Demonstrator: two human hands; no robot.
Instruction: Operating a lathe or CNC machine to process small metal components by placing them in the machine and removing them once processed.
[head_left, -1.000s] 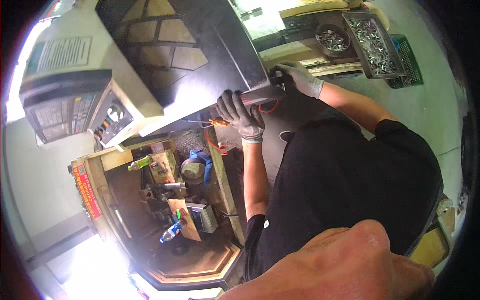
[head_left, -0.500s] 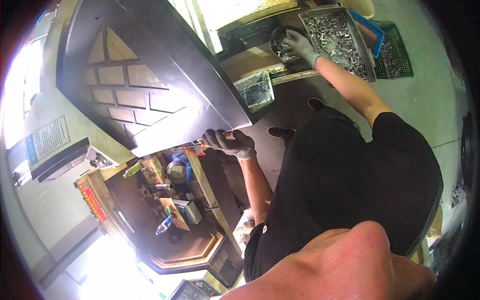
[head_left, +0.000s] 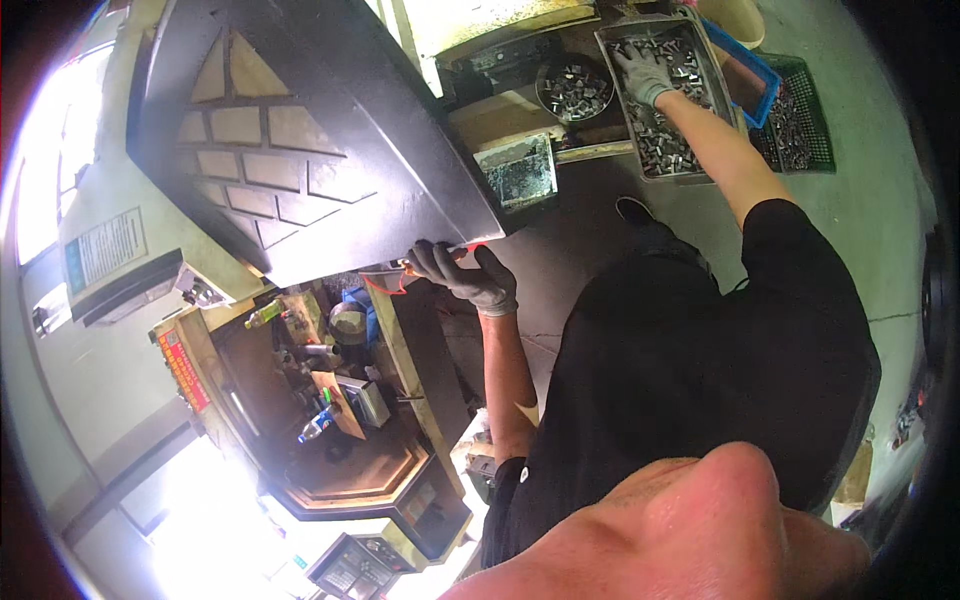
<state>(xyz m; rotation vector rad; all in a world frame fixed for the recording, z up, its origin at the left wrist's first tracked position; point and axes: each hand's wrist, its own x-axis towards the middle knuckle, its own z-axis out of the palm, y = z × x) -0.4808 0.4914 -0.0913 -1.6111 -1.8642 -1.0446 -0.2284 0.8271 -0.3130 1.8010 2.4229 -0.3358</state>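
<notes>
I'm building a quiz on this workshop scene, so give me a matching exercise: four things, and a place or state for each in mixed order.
Things:
1. left hand
2. right hand
3. round bowl
4. green crate

Places or states:
A. on the floor, right of the blue bin
B. in the tray of metal parts
C. gripping the edge of the dark cover
D. left of the tray, holding metal parts

Pairs: 1-C, 2-B, 3-D, 4-A

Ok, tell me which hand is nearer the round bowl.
Right. The right hand is in the tray beside the bowl; the left hand grips the dark panel's edge, far off.
</notes>
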